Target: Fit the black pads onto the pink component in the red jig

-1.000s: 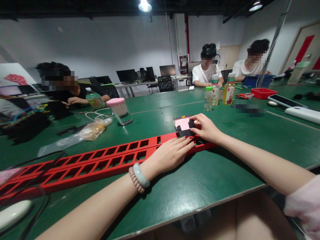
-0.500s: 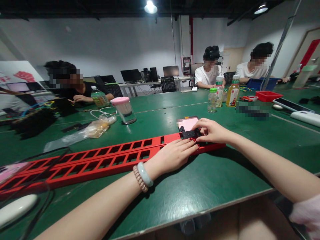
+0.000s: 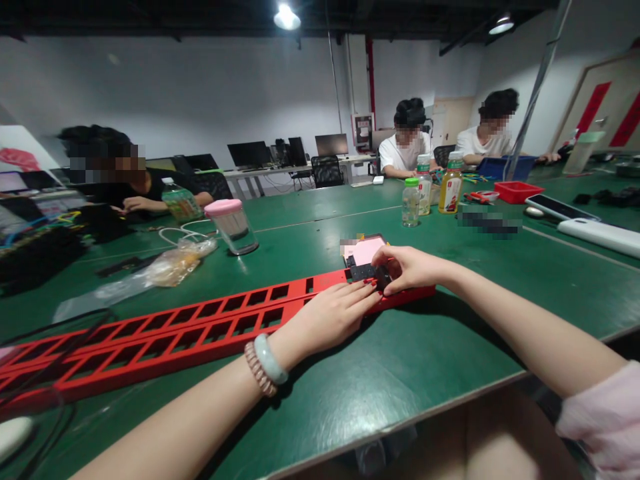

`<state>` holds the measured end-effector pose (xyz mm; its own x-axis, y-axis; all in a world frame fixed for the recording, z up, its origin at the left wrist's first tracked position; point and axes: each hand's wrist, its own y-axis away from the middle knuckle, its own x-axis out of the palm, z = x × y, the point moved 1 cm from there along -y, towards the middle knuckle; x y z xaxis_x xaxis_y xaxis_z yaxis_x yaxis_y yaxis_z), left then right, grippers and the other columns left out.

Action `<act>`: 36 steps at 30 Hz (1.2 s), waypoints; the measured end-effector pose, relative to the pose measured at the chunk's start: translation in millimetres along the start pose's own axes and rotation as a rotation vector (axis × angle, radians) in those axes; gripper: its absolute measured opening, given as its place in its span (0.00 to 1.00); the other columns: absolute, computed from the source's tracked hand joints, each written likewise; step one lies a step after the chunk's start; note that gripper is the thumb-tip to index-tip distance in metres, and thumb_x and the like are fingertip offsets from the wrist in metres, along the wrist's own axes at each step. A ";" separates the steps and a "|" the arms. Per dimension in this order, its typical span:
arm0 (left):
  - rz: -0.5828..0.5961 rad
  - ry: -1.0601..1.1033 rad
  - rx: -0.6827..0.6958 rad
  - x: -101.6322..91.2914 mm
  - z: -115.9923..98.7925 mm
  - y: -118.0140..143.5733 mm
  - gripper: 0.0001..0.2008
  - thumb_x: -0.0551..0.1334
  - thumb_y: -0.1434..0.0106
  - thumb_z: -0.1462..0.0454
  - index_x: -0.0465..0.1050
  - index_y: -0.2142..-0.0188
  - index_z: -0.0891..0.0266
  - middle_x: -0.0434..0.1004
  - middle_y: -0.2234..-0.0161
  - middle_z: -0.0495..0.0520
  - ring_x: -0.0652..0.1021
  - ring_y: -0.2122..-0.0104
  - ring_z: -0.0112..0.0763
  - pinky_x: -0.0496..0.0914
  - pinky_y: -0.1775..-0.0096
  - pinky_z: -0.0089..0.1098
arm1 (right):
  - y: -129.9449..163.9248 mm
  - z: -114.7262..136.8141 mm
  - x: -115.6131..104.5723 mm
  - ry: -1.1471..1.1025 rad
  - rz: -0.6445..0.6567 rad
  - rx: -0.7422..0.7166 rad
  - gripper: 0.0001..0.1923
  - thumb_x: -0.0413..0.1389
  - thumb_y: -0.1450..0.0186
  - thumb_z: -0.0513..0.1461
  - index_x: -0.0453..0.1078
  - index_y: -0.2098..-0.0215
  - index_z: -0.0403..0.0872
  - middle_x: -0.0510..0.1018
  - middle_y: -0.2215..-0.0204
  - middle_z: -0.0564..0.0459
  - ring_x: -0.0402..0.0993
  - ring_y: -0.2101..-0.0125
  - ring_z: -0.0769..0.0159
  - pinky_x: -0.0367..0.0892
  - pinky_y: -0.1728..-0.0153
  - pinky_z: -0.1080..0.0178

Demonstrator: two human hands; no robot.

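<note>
A long red slotted tray lies across the green table from the left edge to the middle. My left hand rests flat on its right end, fingers pointing right. My right hand grips a small black part at that same end of the tray, fingers curled around it. Just behind the part lies a pink phone. A bead bracelet and a pale bangle sit on my left wrist.
A pink-lidded clear jar, a plastic bag and cables lie to the left. Three bottles stand behind the phone, with a red bin and a white keyboard to the right. Three other people sit around the table.
My right hand has curled tighter on the black part and shifted slightly left along the tray's end. My left hand stays flat on the tray. The camera swayed a little.
</note>
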<state>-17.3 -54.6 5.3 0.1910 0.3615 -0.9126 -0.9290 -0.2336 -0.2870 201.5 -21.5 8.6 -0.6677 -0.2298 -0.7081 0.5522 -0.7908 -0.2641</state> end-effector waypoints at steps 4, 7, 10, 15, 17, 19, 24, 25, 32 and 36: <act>-0.003 0.001 -0.005 1.4 0.6 -0.5 0.20 0.52 0.37 0.68 0.60 0.45 0.64 0.64 0.46 0.61 0.68 0.47 0.36 0.65 0.47 0.41 | 0.1 -0.4 0.4 0.033 0.044 0.053 0.24 0.64 0.54 0.42 0.66 0.61 0.43 0.68 0.77 0.59 0.63 0.77 0.73 0.56 0.77 0.70; -0.002 0.002 -0.012 2.1 0.6 -0.6 0.19 0.52 0.37 0.67 0.61 0.46 0.64 0.65 0.46 0.61 0.69 0.48 0.36 0.65 0.48 0.41 | 0.6 1.9 0.6 0.058 0.053 0.040 0.22 0.64 0.54 0.43 0.68 0.62 0.44 0.69 0.77 0.59 0.63 0.77 0.73 0.56 0.77 0.70; -0.018 0.014 -0.008 1.3 0.2 -0.5 0.19 0.52 0.37 0.67 0.61 0.46 0.64 0.66 0.46 0.61 0.69 0.48 0.36 0.66 0.48 0.41 | 0.7 7.8 -0.2 0.097 0.044 0.010 0.21 0.64 0.54 0.43 0.70 0.64 0.44 0.70 0.76 0.58 0.63 0.76 0.73 0.56 0.76 0.69; -0.021 0.015 -0.004 -1.0 -1.1 -0.7 0.18 0.53 0.37 0.68 0.62 0.47 0.65 0.66 0.47 0.62 0.69 0.47 0.35 0.65 0.47 0.40 | 0.6 15.7 -0.6 0.133 0.052 -0.016 0.18 0.63 0.53 0.43 0.72 0.64 0.44 0.71 0.76 0.57 0.63 0.76 0.72 0.58 0.75 0.69; -0.007 0.007 -0.004 -0.8 -1.6 -0.7 0.18 0.53 0.38 0.68 0.62 0.47 0.65 0.66 0.47 0.61 0.68 0.47 0.36 0.65 0.47 0.40 | 0.9 15.9 0.0 0.160 0.048 -0.022 0.19 0.63 0.52 0.44 0.73 0.64 0.44 0.71 0.76 0.56 0.64 0.75 0.71 0.58 0.74 0.68; -0.005 0.006 -0.004 0.1 -1.9 -0.3 0.18 0.53 0.38 0.68 0.62 0.47 0.65 0.66 0.46 0.61 0.68 0.47 0.36 0.65 0.47 0.39 | 1.4 15.1 1.0 0.181 0.042 -0.024 0.20 0.63 0.52 0.44 0.73 0.63 0.44 0.72 0.76 0.55 0.64 0.75 0.71 0.58 0.74 0.68; -0.039 0.024 -0.008 3.8 -1.4 2.3 0.18 0.53 0.38 0.68 0.62 0.48 0.64 0.66 0.47 0.60 0.68 0.47 0.35 0.65 0.47 0.38 | 2.0 13.0 3.5 0.176 0.030 -0.009 0.22 0.63 0.53 0.46 0.73 0.61 0.44 0.72 0.76 0.55 0.64 0.76 0.71 0.58 0.75 0.68; -0.041 0.026 -0.007 4.4 -1.3 2.8 0.18 0.53 0.38 0.68 0.62 0.48 0.64 0.67 0.47 0.60 0.68 0.47 0.35 0.65 0.47 0.39 | 2.0 12.9 3.8 0.171 0.029 -0.004 0.23 0.63 0.53 0.46 0.74 0.61 0.44 0.72 0.77 0.55 0.64 0.76 0.71 0.58 0.75 0.68; -0.011 0.018 -0.003 4.2 -1.9 3.3 0.18 0.53 0.38 0.67 0.62 0.48 0.65 0.67 0.47 0.60 0.68 0.47 0.36 0.64 0.47 0.40 | 2.8 14.5 5.5 0.122 0.037 0.038 0.23 0.63 0.53 0.46 0.74 0.61 0.44 0.72 0.76 0.55 0.65 0.76 0.71 0.59 0.75 0.68; -0.003 0.011 -0.002 4.8 -1.8 3.5 0.17 0.52 0.37 0.67 0.62 0.48 0.65 0.67 0.47 0.60 0.68 0.47 0.37 0.64 0.47 0.40 | 3.5 15.1 6.7 0.092 0.039 0.066 0.23 0.63 0.53 0.45 0.73 0.61 0.43 0.72 0.76 0.55 0.64 0.76 0.71 0.59 0.76 0.68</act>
<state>-19.1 -55.3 -0.6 0.1975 0.3528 -0.9146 -0.9276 -0.2345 -0.2908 191.4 -34.3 12.9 -0.5958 -0.2105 -0.7750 0.5408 -0.8186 -0.1934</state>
